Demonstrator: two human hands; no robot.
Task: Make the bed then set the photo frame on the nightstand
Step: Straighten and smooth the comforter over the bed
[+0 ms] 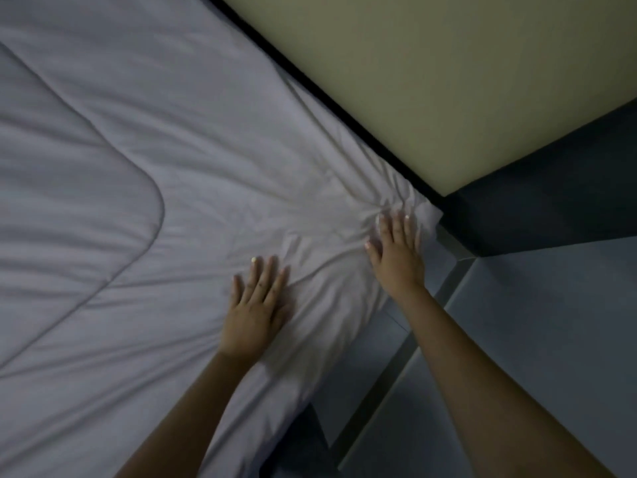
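Just two hands, left hand (256,307) and right hand (396,251), apart, fingers straight, flat on one white sheet (213,160)

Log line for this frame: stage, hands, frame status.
stage: smoothing sheet at bed corner | left hand: flat on sheet | right hand: flat near corner | photo frame: not in view

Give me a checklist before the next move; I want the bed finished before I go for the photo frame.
1. Left hand flat on the white fabric sheet: ok.
2. Right hand flat at the sheet's corner: ok.
3. Corner smooth: not ok, creases bunch there.
4. White quilted duvet spread over the whole bed: not ok.
5. Photo frame located: cannot tell, not in view.
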